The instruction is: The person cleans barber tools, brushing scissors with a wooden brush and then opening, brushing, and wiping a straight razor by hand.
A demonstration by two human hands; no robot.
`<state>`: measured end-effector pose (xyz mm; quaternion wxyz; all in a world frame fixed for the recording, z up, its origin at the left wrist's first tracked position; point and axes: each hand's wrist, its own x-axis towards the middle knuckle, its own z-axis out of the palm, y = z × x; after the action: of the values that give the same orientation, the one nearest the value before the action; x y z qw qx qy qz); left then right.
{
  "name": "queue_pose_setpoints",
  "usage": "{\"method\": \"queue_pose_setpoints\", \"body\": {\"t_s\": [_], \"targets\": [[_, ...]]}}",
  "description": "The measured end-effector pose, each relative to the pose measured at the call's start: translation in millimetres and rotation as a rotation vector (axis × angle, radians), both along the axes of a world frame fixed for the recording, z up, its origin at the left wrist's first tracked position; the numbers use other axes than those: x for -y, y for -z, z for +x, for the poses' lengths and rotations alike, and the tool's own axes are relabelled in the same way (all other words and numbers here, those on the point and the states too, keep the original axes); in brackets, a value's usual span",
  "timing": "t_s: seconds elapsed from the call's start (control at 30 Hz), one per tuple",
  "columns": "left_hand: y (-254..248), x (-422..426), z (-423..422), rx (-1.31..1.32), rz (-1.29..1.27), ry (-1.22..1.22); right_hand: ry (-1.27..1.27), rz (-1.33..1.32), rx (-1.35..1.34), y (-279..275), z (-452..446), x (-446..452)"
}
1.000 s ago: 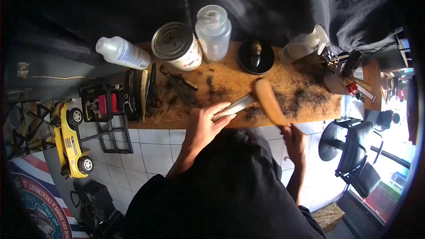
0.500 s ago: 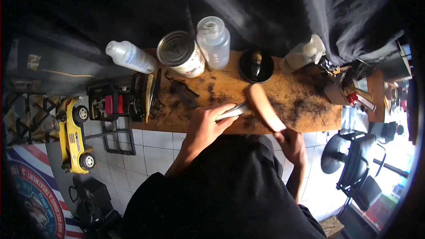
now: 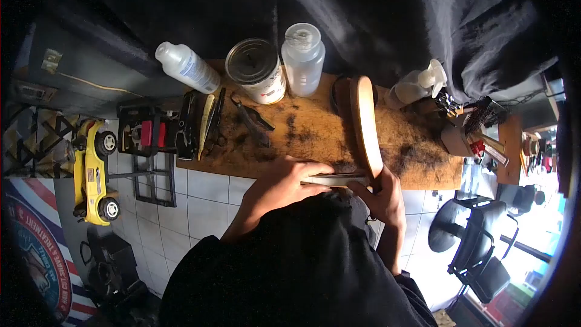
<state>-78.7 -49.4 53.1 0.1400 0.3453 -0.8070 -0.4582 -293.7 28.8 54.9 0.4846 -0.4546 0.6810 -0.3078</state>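
My left hand (image 3: 281,184) is closed around one end of a slim pale-grey tool (image 3: 333,179), which lies level just off the near edge of the wooden table. Its exact kind does not show. My right hand (image 3: 384,200) grips the lower end of a long curved wooden brush (image 3: 367,127), held upright with a dark strip along its left side. The right thumb and fingertips are at the free end of the grey tool, so the two hands are close together. Behind the brush, a black bowl (image 3: 339,98) is partly hidden.
On the wooden table (image 3: 302,127), dark hair clippings lie scattered. A lidded tin (image 3: 254,69), a translucent bottle (image 3: 302,63), a white bottle (image 3: 187,66) and a spray bottle (image 3: 417,85) line the back. Black clippers (image 3: 251,121) lie at left; a tool holder (image 3: 457,136) stands right.
The brush has swung more upright and now covers part of the bowl. My right hand has moved up and left to the grey tool, whose tilt has levelled out.
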Motion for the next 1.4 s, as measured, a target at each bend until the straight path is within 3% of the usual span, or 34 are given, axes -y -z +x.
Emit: {"method": "queue_pose_setpoints", "body": {"t_s": [0.1,0.17,0.23,0.4,0.43,0.5,0.57,0.63,0.67,0.7,0.77,0.8,0.83,0.9,0.93,0.97,1.03,1.1,1.17,1.23,1.3,1.37,1.4], "targets": [[9,6,11,-0.075,0.141,0.032,0.014,-0.155,0.133,5,4,-2],[-2,12,16,-0.338,0.415,0.019,0.020,-0.207,0.174,6,5,-3],[11,18,22,-0.653,0.554,0.041,0.233,-0.220,0.455,2,10,-2],[19,19,-1,-1.001,0.804,-0.050,0.298,-0.239,0.572,-6,22,16],[33,11,-6,-0.817,0.717,-0.156,0.319,-0.198,0.585,-12,28,18],[36,8,-17,-0.819,0.446,-0.107,0.230,-0.253,0.597,-7,33,23],[31,10,-20,-0.848,0.662,-0.228,0.170,-0.275,0.498,-2,30,25],[48,18,-14,-0.785,0.587,-0.217,0.230,-0.309,0.235,0,29,27],[16,23,-9,-0.659,0.627,-0.206,0.225,-0.347,0.027,11,23,25],[17,28,-8,-0.664,0.628,-0.216,0.225,-0.283,0.260,12,15,18],[19,31,-5,-0.842,0.819,-0.205,-0.008,-0.274,0.310,23,-4,7],[27,30,-2,-0.648,0.774,-0.288,-0.126,-0.429,0.083,23,-4,10],[82,33,-8,-0.800,0.642,-0.179,-0.277,-0.542,0.010,21,-7,16],[47,34,-7,-0.857,0.876,-0.078,-0.467,-0.506,-0.086,2,3,22],[39,28,-7,-0.745,0.822,-0.156,-0.529,-0.439,-0.131,-3,6,24],[35,31,-4,-0.668,0.778,-0.083,-0.571,-0.411,-0.138,-5,6,25],[36,28,0,-0.675,0.835,0.013,-0.459,-0.502,-0.098,5,2,26],[60,8,1,-0.657,0.521,-0.123,-0.292,-0.511,-0.214,16,-9,23],[21,20,8,-0.632,0.893,0.031,-0.132,-0.331,-0.334,20,-23,16],[22,20,13,-0.637,0.922,0.095,0.067,-0.256,-0.167,8,-22,21],[20,20,14,-0.637,1.006,0.081,0.092,-0.304,-0.131,-3,-14,24],[37,20,12,-0.686,0.964,0.034,0.010,-0.551,0.020,-3,-3,22],[45,19,8,-0.691,0.962,0.033,-0.161,-0.665,0.016,11,-7,18]]}}
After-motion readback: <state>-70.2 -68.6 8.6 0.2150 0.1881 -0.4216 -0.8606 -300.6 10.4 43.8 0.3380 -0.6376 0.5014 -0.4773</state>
